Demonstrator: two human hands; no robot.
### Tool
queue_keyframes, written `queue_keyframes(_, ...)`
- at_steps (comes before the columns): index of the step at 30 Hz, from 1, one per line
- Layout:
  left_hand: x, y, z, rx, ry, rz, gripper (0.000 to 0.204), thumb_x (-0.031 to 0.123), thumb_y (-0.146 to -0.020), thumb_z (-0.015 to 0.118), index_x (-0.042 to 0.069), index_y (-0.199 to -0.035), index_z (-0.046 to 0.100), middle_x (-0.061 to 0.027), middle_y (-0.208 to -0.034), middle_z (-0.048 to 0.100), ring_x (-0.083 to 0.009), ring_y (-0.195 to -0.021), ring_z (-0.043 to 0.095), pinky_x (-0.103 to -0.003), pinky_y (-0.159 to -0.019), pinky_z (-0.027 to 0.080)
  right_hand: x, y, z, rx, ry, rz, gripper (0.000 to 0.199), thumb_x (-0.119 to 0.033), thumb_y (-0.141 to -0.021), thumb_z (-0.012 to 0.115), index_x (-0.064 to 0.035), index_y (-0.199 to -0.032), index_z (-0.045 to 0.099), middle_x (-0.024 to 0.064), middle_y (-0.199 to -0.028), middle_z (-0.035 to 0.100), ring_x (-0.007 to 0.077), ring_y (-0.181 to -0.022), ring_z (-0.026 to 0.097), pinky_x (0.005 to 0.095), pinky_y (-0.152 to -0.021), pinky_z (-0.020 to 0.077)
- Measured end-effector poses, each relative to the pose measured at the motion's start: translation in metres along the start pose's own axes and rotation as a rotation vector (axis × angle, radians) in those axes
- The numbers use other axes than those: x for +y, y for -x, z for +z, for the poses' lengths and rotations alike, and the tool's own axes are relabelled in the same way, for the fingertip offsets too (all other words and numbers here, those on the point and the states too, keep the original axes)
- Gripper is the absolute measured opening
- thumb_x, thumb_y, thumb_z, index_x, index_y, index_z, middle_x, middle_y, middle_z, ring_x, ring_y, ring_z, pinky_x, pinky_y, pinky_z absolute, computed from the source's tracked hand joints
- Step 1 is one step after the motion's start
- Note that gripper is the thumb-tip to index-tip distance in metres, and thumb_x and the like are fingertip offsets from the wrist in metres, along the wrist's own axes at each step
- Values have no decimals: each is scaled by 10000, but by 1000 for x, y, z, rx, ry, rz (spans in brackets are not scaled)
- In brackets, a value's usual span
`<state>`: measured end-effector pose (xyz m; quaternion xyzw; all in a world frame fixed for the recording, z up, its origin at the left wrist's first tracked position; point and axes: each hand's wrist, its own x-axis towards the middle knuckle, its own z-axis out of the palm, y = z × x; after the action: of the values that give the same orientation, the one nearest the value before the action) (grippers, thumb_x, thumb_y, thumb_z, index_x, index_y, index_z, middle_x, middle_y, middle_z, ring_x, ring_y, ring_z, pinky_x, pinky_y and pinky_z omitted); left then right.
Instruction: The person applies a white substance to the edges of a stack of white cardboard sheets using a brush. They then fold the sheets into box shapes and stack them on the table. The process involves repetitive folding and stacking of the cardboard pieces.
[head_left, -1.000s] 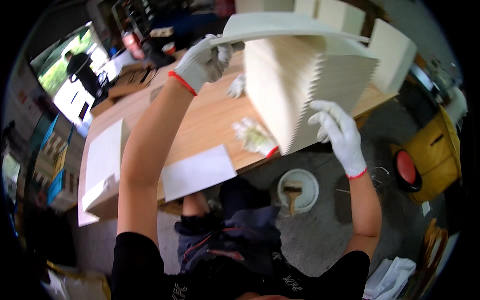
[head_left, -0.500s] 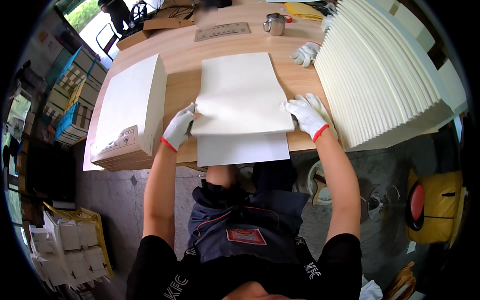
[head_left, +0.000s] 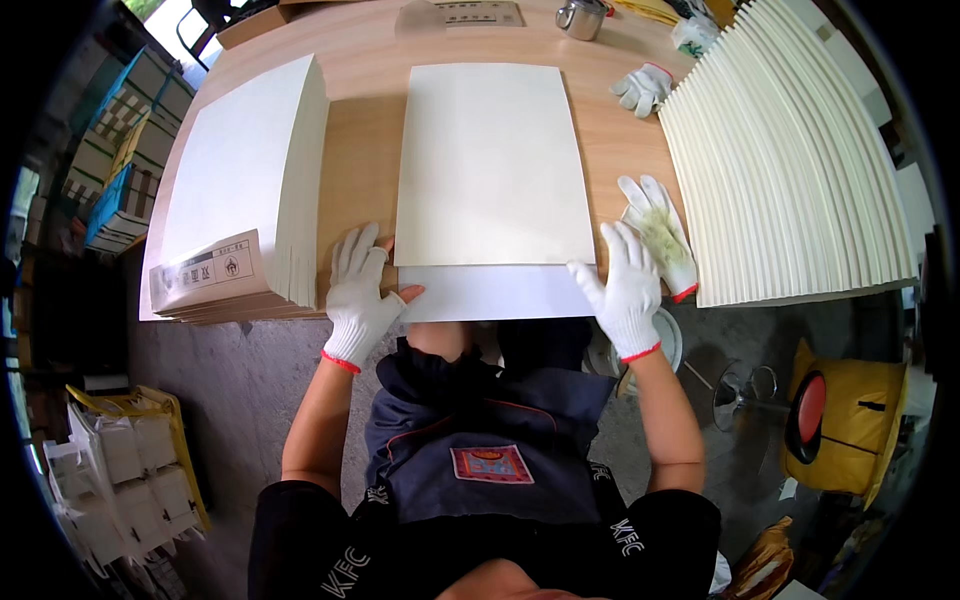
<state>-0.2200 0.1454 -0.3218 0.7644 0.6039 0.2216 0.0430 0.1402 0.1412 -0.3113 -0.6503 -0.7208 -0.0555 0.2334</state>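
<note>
Got the cream sheet [head_left: 495, 165] flat over the white sheet [head_left: 495, 292] on the table [head_left: 360, 150]. Resting left hand [head_left: 362, 290] and right hand [head_left: 630, 285] beside both, with grips spread. Looks partly done, maybe with more in the big stack [head_left: 790, 180].

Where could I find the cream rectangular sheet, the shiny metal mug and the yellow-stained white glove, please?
Cream rectangular sheet [head_left: 493, 165], head view: middle of its upper face.
Shiny metal mug [head_left: 579, 20], head view: side of its body.
Yellow-stained white glove [head_left: 662, 235], head view: its stained middle.
</note>
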Motion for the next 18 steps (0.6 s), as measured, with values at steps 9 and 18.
queue_keyframes(9,-1,1,-1,25,23,54,632,383,-673,842,24,-1158,653,-177,-1426,515,-420,-1326,428,-493,-1103,359,4,10,15,1,0,-69,773,-559,-815,701,-8,-1339,562,176,-1395,540,355,-1298,482,501,-1143,316)
queue_keyframes(18,0,1,-5,-54,-41,20,685,400,-693,835,59,-1252,635,-162,-1479,473,-416,-1378,380,-477,-1125,351,2,10,10,-29,-16,-80,772,-514,-798,729,-4,-1350,555,170,-1406,536,350,-1311,469,494,-1160,299)
